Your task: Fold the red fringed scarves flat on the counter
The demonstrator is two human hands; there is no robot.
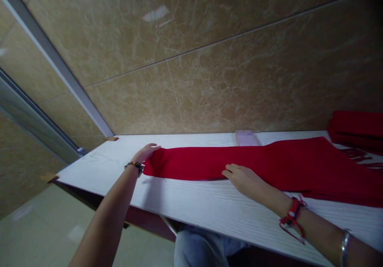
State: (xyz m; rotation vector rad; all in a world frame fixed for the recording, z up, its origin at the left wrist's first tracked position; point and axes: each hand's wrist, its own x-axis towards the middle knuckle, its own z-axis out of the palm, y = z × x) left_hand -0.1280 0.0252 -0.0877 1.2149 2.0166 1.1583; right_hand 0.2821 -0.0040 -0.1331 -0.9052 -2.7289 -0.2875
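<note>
Garment (191, 162) runs lengthwise rightward from your left hand (146, 152); right hand (243, 178) touches near edge; can't tell either grip.

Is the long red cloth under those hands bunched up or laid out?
Laid out: the red cloth stretches smoothly along the white table, left hand at its narrow end, right hand on its near edge.

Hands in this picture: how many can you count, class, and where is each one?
2. The left hand is at the left end of the red garment; the right hand is at its near edge, partway along.
</note>
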